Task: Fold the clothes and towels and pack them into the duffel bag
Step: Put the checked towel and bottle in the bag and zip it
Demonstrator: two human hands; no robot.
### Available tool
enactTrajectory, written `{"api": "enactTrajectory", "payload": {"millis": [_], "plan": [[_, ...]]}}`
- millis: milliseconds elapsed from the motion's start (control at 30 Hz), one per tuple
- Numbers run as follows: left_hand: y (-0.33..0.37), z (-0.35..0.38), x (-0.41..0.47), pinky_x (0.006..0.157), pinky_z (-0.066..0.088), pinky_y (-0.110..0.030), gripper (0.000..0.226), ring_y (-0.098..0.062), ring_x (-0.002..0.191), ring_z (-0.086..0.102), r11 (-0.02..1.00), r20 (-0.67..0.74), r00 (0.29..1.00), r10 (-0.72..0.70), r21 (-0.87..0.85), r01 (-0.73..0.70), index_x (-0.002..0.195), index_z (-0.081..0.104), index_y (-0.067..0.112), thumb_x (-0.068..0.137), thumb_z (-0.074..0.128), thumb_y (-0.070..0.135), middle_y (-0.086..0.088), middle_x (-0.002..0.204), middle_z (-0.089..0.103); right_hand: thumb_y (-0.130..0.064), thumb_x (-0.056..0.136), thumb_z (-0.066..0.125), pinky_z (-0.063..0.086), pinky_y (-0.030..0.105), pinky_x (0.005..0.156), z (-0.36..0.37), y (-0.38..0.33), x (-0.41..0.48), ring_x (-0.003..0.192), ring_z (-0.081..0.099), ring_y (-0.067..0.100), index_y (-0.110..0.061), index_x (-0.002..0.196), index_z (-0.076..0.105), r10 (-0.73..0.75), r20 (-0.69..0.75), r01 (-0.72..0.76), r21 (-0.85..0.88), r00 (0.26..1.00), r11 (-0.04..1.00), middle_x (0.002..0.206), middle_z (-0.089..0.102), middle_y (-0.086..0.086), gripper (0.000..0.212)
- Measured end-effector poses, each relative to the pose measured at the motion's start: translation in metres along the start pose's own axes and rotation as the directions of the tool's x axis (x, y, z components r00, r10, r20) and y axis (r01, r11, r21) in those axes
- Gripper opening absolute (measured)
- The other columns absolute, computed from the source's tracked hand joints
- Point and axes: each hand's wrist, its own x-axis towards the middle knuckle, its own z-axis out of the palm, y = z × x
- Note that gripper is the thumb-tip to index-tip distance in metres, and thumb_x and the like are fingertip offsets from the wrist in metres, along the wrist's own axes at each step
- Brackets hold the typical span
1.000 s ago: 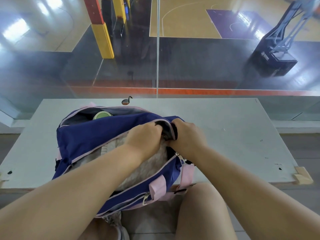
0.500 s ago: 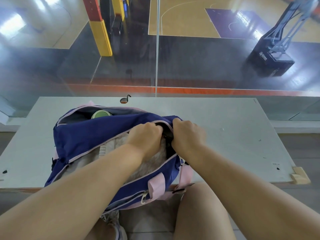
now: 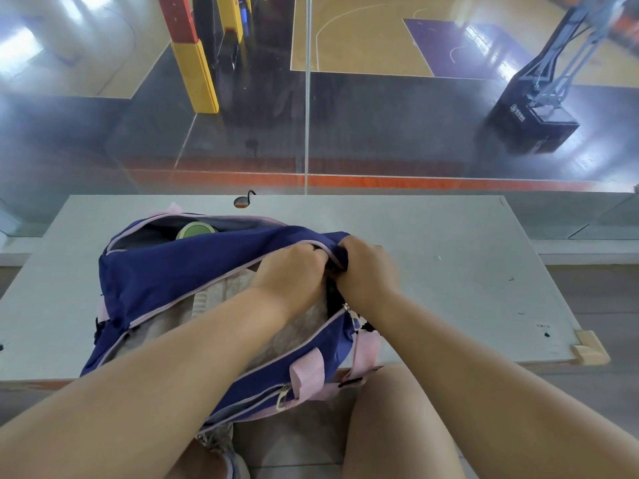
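So your right hand (image 3: 367, 271) grips the right end of the duffel bag (image 3: 193, 271), which sits near left on the table (image 3: 449, 264), bracing the fabric while your left hand (image 3: 292, 269) clenches its zip edge, probably to close it over the pale towel (image 3: 221, 297)

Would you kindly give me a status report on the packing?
Both busy: left hand and right hand pinch the bag at its right end. Bag on table, unzipped, pale towel inside. Nothing blocking.
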Motion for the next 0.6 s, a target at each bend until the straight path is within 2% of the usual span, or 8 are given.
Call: {"api": "enactTrajectory", "payload": {"millis": [100, 233, 333, 433, 600], "plan": [[0.005, 0.0, -0.002, 0.09, 0.044, -0.031, 0.032, -0.022, 0.113, 0.055, 1.0, 0.032, 0.999, 0.006, 0.023, -0.006, 0.125, 0.054, 0.017, 0.096, 0.041, 0.019, -0.004, 0.128, 0.057, -0.001, 0.075, 0.047, 0.023, 0.031, 0.047, -0.008, 0.0, -0.001, 0.068, 0.042, 0.029, -0.012, 0.083, 0.043, -0.035, 0.07, 0.04, -0.077, 0.997, 0.996, 0.065, 0.038, 0.0, 0.014], [-0.001, 0.0, -0.003, 0.078, 0.042, -0.029, 0.029, -0.024, 0.104, 0.059, 0.997, -0.019, 1.0, 0.012, 0.079, -0.011, 0.12, 0.057, 0.018, 0.095, 0.042, 0.023, -0.003, 0.124, 0.06, -0.002, 0.08, 0.047, 0.031, 0.031, 0.059, -0.017, -0.002, -0.003, 0.07, 0.041, 0.03, -0.012, 0.089, 0.046, -0.055, 0.096, 0.076, -0.224, 0.994, 0.972, 0.072, 0.04, 0.004, 0.013], [-0.005, -0.001, -0.008, 0.07, 0.04, -0.031, 0.028, -0.027, 0.099, 0.06, 0.991, -0.032, 0.999, 0.02, 0.134, -0.015, 0.117, 0.058, 0.017, 0.094, 0.041, 0.022, -0.003, 0.121, 0.062, -0.003, 0.081, 0.047, 0.032, 0.031, 0.06, -0.018, -0.004, -0.003, 0.07, 0.042, 0.03, -0.014, 0.085, 0.041, -0.033, 0.095, 0.059, -0.283, 0.995, 0.957, 0.064, 0.032, 0.001, 0.013], [-0.014, -0.003, -0.01, 0.065, 0.039, -0.032, 0.026, -0.03, 0.091, 0.061, 0.99, -0.07, 0.998, 0.006, 0.143, 0.004, 0.109, 0.06, 0.014, 0.093, 0.041, 0.019, -0.005, 0.112, 0.065, -0.003, 0.082, 0.047, 0.034, 0.031, 0.06, -0.02, -0.008, -0.004, 0.07, 0.042, 0.029, -0.014, 0.089, 0.047, -0.019, 0.103, 0.05, -0.315, 0.994, 0.948, 0.065, 0.034, 0.001, 0.013], [-0.023, -0.004, -0.008, 0.071, 0.05, -0.037, 0.024, -0.029, 0.086, 0.064, 0.992, -0.087, 0.996, -0.01, 0.121, 0.02, 0.109, 0.06, 0.014, 0.092, 0.043, 0.016, -0.007, 0.104, 0.069, -0.005, 0.083, 0.049, 0.034, 0.03, 0.059, -0.022, -0.01, -0.006, 0.07, 0.044, 0.028, -0.013, 0.099, 0.055, -0.004, 0.088, 0.033, -0.334, 0.996, 0.942, 0.069, 0.039, 0.001, 0.019]]}}
